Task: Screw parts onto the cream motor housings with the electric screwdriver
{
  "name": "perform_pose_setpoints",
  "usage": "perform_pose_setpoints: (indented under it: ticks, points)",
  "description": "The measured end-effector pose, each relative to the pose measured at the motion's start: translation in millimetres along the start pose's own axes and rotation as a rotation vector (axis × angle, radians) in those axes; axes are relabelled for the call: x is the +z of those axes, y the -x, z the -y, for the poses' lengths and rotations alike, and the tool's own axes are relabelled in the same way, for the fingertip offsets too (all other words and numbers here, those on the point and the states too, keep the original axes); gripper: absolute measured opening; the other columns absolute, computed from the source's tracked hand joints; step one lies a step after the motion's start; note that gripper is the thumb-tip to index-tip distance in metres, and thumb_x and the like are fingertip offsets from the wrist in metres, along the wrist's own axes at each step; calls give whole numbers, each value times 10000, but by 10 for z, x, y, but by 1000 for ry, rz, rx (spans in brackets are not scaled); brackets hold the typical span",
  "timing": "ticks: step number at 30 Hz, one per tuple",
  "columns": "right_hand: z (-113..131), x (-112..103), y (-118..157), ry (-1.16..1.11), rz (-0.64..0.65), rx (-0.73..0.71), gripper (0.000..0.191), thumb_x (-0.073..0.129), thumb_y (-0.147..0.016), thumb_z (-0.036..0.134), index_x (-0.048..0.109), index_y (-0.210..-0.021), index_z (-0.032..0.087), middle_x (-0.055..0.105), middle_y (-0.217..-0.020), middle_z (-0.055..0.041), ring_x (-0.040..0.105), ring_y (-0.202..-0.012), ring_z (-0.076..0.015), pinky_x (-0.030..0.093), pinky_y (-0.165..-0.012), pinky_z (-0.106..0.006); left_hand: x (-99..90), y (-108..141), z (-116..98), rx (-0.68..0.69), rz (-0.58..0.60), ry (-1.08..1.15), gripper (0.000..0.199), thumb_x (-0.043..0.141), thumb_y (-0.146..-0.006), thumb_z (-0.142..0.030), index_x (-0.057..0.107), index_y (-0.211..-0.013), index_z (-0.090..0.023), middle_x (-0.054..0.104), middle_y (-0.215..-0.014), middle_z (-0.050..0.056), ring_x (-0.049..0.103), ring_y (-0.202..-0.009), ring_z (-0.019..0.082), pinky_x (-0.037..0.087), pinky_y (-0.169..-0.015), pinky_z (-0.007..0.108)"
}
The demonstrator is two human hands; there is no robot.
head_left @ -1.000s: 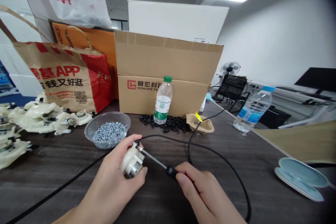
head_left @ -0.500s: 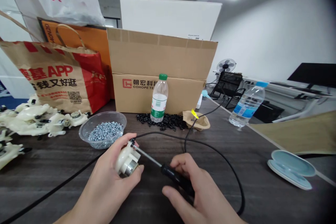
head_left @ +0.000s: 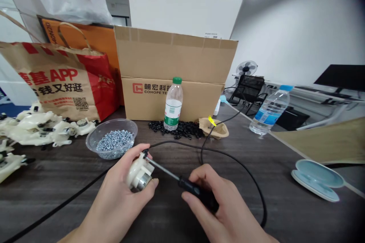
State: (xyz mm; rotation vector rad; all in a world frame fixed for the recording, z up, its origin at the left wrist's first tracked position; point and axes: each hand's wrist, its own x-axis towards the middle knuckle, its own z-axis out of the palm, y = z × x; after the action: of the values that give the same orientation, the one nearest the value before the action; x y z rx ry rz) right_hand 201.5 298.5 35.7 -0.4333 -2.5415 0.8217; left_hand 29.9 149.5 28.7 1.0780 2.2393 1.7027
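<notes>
On the table (head_left: 159, 224): one plastic part (head_left: 137, 172) in the left hand (head_left: 122, 190); one screwdriver (head_left: 196, 190) in the right hand (head_left: 222, 201), tip at the part. Beyond the left hand: bowl (head_left: 90, 144), screws (head_left: 115, 140) inside; farther left, heap of parts (head_left: 35, 125), paper bag (head_left: 62, 79) behind. Beyond and between both hands: bottle (head_left: 173, 108), loose pieces (head_left: 186, 131) about its foot, carton (head_left: 173, 59) behind. Beyond both hands: cable (head_left: 171, 142). Right of the right hand: case (head_left: 319, 172); farther beyond, second bottle (head_left: 269, 110).
</notes>
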Motion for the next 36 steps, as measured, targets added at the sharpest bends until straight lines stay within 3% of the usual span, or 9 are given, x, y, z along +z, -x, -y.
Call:
perform_pose_setpoints:
  ticks: [4, 7, 10, 13, 15, 20, 27, 30, 36]
  points:
    - [-28, 1, -10, -20, -5, -52, 211, 438, -1056, 348, 627, -1042, 257, 682, -814, 21, 658, -714, -165, 458, -647, -272, -15, 16, -32, -10, 4, 27, 535, 731, -756, -301, 610, -1277, -289, 769, -1078, 0, 732, -912, 218, 614, -803, 314]
    - [4, 15, -22, -34, 10, 17, 279, 404, -1065, 356, 641, -950, 262, 659, -779, 18, 635, -722, -168, 455, -661, -270, -18, 24, -28, -19, 15, 31, 560, 739, -754, -303, 594, -1295, -300, 759, -1098, 1, 720, -922, 220, 604, -809, 319]
    - [25, 44, -41, -71, 55, 93, 60, 544, -957, 295, 570, -951, 242, 640, -797, 20, 609, -724, -169, 449, -627, -259, -11, 18, -6, -73, 37, 64, 584, 759, -743, -326, 585, -1300, -293, 749, -1097, 10, 708, -903, 222, 596, -790, 322]
    - [-3, 46, -53, -84, 30, 83, 83, 574, -903, 214, 520, -964, 231, 633, -820, 21, 614, -733, -160, 473, -636, -253, -4, 10, 20, -133, 46, 106, 604, 775, -744, -344, 575, -1312, -294, 738, -1118, 9, 700, -923, 221, 592, -807, 323]
    - [-43, 26, -47, -60, 6, 3, 31, 529, -982, 230, 557, -995, 231, 665, -853, 11, 649, -753, -158, 491, -640, -252, -3, 6, 27, -131, 38, 100, 607, 771, -754, -343, 569, -1324, -303, 731, -1133, 3, 694, -947, 218, 586, -846, 329]
    - [-154, 13, 22, 91, -112, -294, 150, 465, -1073, 288, 583, -1155, 245, 738, -922, -14, 723, -763, -180, 549, -670, -270, 3, 1, 16, -66, 23, 71, 564, 728, -756, -309, 589, -1302, -290, 745, -1133, 13, 713, -957, 229, 599, -852, 346]
    - [-103, 71, 42, 165, -197, -193, 127, 537, -1053, 349, 630, -1120, 295, 754, -876, 21, 754, -753, -166, 590, -582, -196, -3, 2, 47, 24, 33, -26, 576, 671, -801, -274, 566, -1357, -376, 673, -1369, -6, 661, -1209, 265, 483, -1096, 499]
    - [-46, 35, 12, 195, -187, -243, 112, 547, -1029, 282, 581, -1132, 257, 735, -877, 17, 742, -722, -168, 592, -578, -221, -8, 9, 31, -14, 44, 11, 654, 686, -778, -259, 540, -1400, -398, 649, -1416, -12, 664, -1217, 267, 529, -1045, 467]
    - [-61, 57, 2, 479, -192, -553, 218, 353, -1109, 194, 533, -1219, 138, 680, -824, -45, 699, -646, -201, 560, -511, -292, -14, 23, -18, -110, 56, 134, 699, 715, -725, -253, 562, -1401, -340, 729, -1283, 11, 696, -1169, 271, 609, -868, 345]
